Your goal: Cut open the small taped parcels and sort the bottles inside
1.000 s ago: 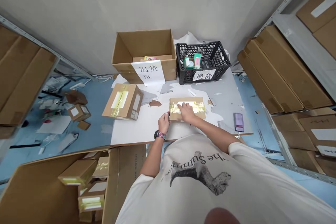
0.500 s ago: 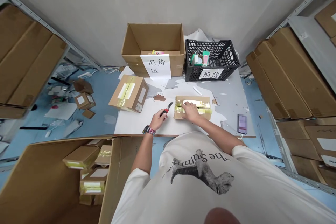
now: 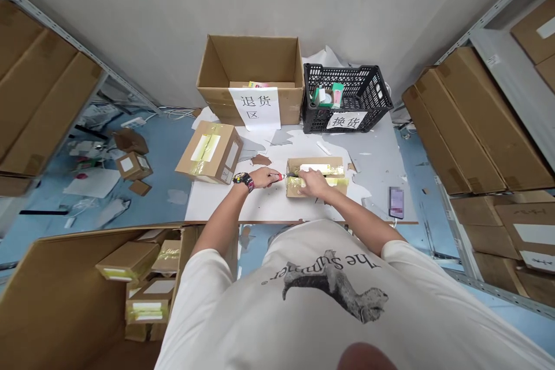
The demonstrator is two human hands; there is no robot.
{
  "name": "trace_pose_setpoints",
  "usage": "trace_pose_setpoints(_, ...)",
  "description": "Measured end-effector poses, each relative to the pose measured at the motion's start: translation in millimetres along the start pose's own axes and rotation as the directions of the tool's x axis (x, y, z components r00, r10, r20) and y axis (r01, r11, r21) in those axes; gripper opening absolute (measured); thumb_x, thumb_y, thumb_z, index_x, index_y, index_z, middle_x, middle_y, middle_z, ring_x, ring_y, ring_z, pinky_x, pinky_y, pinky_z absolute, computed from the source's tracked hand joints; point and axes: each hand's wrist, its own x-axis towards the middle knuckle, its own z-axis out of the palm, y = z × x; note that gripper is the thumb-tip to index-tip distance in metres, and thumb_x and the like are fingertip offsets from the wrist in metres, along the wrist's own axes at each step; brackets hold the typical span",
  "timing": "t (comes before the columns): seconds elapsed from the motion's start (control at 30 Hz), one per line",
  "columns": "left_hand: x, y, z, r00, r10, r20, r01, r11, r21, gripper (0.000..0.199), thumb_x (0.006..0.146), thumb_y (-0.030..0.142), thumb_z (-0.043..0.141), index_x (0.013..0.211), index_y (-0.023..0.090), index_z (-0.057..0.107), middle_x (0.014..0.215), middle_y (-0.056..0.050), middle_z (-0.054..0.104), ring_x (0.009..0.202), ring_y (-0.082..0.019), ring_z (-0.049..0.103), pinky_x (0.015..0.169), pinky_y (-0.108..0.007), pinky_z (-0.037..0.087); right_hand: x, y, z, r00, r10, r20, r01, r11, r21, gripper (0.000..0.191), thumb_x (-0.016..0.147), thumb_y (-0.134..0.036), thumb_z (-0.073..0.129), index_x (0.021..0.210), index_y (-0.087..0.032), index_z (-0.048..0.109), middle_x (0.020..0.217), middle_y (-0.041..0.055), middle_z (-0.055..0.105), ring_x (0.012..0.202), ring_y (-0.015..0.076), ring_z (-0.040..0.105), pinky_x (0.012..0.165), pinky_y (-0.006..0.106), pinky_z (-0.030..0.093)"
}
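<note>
On my table: taped parcel before me, sealed box on its left. Behind them, open carton left, crate right. Phone right of parcel.

A white-topped work table is strewn with torn white paper. At its far edge stands an open brown cardboard box with a paper sign in Chinese, and beside it a black plastic mesh crate with its own sign. Nearer lie a taped brown carton, a small scrap of brown cardboard, and a flat parcel bound in yellow tape. A phone with a blurred screen rests at the right edge.
</note>
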Motion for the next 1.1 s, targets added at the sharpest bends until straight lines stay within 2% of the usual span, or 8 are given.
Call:
trace_pose_setpoints(0.27,-7.6,4.5,21.9,0.936,0.062,0.346,0.025,0.97,-0.242,0.047,0.087,0.065,0.079,0.079,0.02,0.067,0.064,-0.001,0.065,0.057,-0.015,0.054,0.058,-0.027,0.042,4.1,12.1,-6.4,0.999,-0.029,-0.017,0.029,0.999,0.037,0.04,0.1,-0.047,0.082,0.132,-0.024,0.075,0.144,0.013,0.077,0.144,0.0387,0.062,0.121,0.054,0.044)
trace_pose_setpoints(0.33,-20.7,-11.9,30.4,0.965,0.056,0.255,0.046,0.925,-0.377,0.048,0.089,0.066,0.079,0.085,0.019,0.069,0.067,-0.002,0.068,0.057,-0.015,0.056,0.058,-0.027,0.045,1.7,17.0,-6.1,0.997,-0.044,-0.057,0.046,0.998,0.037,0.038,0.106,-0.048,0.074,0.136,-0.023,0.075,0.143,0.0141,0.078,0.145,0.0377,0.062,0.126,0.057,0.039)
trace_pose_setpoints(0.43,-46.4,-45.6,43.4,0.992,-0.126,0.002,0.1,0.776,-0.623,0.053,0.097,0.063,0.07,0.12,0.016,0.076,0.074,-0.004,0.073,0.06,-0.016,0.062,0.061,-0.028,0.053,-4.3,22.7,-1.0,0.984,-0.073,-0.163,0.074,0.997,-0.004,0.038,0.119,-0.042,0.049,0.14,-0.023,0.075,0.145,0.0155,0.077,0.142,0.0348,0.063,0.129,0.058,0.035)
trace_pose_setpoints(0.6,-77.7,-77.4,79.8,0.853,-0.418,-0.311,-0.044,0.537,-0.842,0.082,0.1,0.056,0.065,0.17,0.017,0.052,0.095,-0.006,0.079,0.075,-0.018,0.072,0.074,-0.035,0.066,5.0,29.8,9.0,0.962,0.028,-0.273,-0.061,0.991,-0.116,0.064,0.113,-0.038,0.057,0.176,-0.03,0.047,0.185,0.0159,0.041,0.167,0.045,0.034,0.132,0.071,0.03)
trace_pose_setpoints(0.73,-79.2,-66.0,105.9,0.823,-0.3,-0.483,-0.168,0.683,-0.71,0.086,0.098,0.063,0.071,0.169,0.018,0.057,0.111,-0.01,0.081,0.08,-0.017,0.071,0.076,-0.033,0.063,28.6,36.8,14.5,0.984,0.068,-0.165,-0.094,0.983,-0.157,0.094,0.107,-0.048,0.07,0.186,-0.041,0.02,0.193,0.0122,0.021,0.173,0.0538,0.018,0.129,0.087,0.021)
trace_pose_setpoints(0.83,-73.4,-47.4,108.5,0.787,-0.108,-0.607,-0.22,0.871,-0.44,0.065,0.103,0.057,0.071,0.157,0.022,0.072,0.123,-0.011,0.082,0.092,-0.02,0.073,0.087,-0.036,0.062,36.6,41.7,21.6,0.974,0.054,-0.218,-0.098,0.976,-0.197,0.083,0.113,-0.052,0.059,0.186,-0.04,0.022,0.193,0.0117,0.021,0.173,0.0534,0.02,0.129,0.089,0.018)
trace_pose_setpoints(0.97,-62.7,-23.1,91.9,0.78,0.168,-0.604,-0.222,0.975,-0.016,0.048,0.108,0.043,0.068,0.153,0.031,0.076,0.128,-0.008,0.081,0.113,-0.026,0.076,0.101,-0.038,0.059,34.0,46.4,30.1,0.955,-0.018,-0.297,-0.059,0.967,-0.249,0.069,0.118,-0.05,0.042,0.184,-0.035,0.031,0.191,0.0107,0.027,0.171,0.0484,0.028,0.133,0.079,0.019)
trace_pose_setpoints(1.1,-52.8,-12.8,62.1,0.819,0.232,-0.524,-0.142,0.968,0.207,0.048,0.109,0.038,0.065,0.156,0.034,0.074,0.128,-0.007,0.079,0.116,-0.026,0.074,0.099,-0.037,0.059,37.0,47.6,25.1,0.944,-0.044,-0.326,-0.036,0.972,-0.233,0.064,0.119,-0.047,0.039,0.18,-0.03,0.043,0.185,0.0132,0.042,0.164,0.0449,0.042,0.134,0.067,0.026)
